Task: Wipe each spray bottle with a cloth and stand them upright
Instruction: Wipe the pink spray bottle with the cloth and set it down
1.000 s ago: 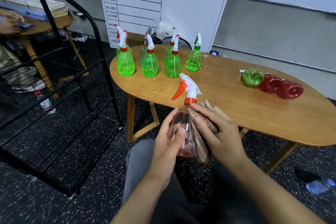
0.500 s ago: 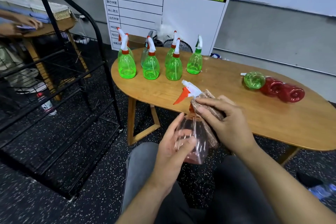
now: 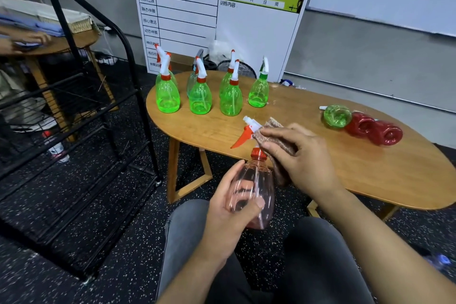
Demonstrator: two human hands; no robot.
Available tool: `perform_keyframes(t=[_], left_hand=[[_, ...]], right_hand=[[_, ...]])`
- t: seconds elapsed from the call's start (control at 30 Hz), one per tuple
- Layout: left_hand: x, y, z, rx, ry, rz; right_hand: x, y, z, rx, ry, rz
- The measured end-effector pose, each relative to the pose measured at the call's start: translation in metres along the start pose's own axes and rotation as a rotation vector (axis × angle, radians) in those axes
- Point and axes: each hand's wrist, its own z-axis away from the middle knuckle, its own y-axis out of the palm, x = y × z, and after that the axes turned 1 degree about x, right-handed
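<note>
We see the left hand (image 3: 230, 207) with its fingers (image 3: 256, 203) curled round the belly of a clear pinkish spray bottle (image 3: 256, 192), held upright above the lap, just in front of the near edge of the wooden bench (image 3: 370, 175). The right hand (image 3: 299, 155) pinches a brown cloth (image 3: 278, 140) against the bottle's neck and white-and-orange trigger head (image 3: 248, 131), thumb and fingers folded over the fabric. On the bench a group of green spray bottles (image 3: 200, 97) stands upright at the far left, while one green bottle (image 3: 336, 116) and two red bottles (image 3: 372, 129) lie on their sides, touching one another, at the right.
</note>
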Motion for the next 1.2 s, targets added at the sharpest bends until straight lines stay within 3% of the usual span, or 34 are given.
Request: perform_keyframes(t=[0.07,0.2,0.37,0.5,0.63,0.8,0.93,1.2], left_hand=[[0.0,-0.002,0.001,0.013,0.005,-0.004],[-0.001,-0.004,0.001,0.02,-0.005,-0.003],[-0.002,-0.003,0.001,0.041,-0.016,-0.003],[0.0,-0.005,0.001,0.037,-0.016,0.003],[0.002,-0.002,0.002,0.066,-0.026,-0.004],[0.0,-0.003,0.003,0.07,-0.021,-0.008],[0.001,-0.002,0.005,0.105,-0.041,-0.039],[0.0,-0.003,0.005,0.114,-0.046,-0.034]], right_hand=[[0.0,0.001,0.0,-0.024,0.021,-0.033],[0.002,0.001,0.002,0.084,-0.001,-0.118],[-0.004,-0.003,-0.003,-0.039,0.047,-0.08],[-0.001,-0.002,0.004,0.12,0.002,-0.138],[-0.004,-0.005,-0.001,-0.041,0.051,-0.09],[-0.004,-0.002,0.001,0.041,0.03,-0.085],[0.0,-0.003,-0.004,-0.082,0.046,-0.107],[0.007,-0.002,-0.005,0.017,-0.024,-0.114]])
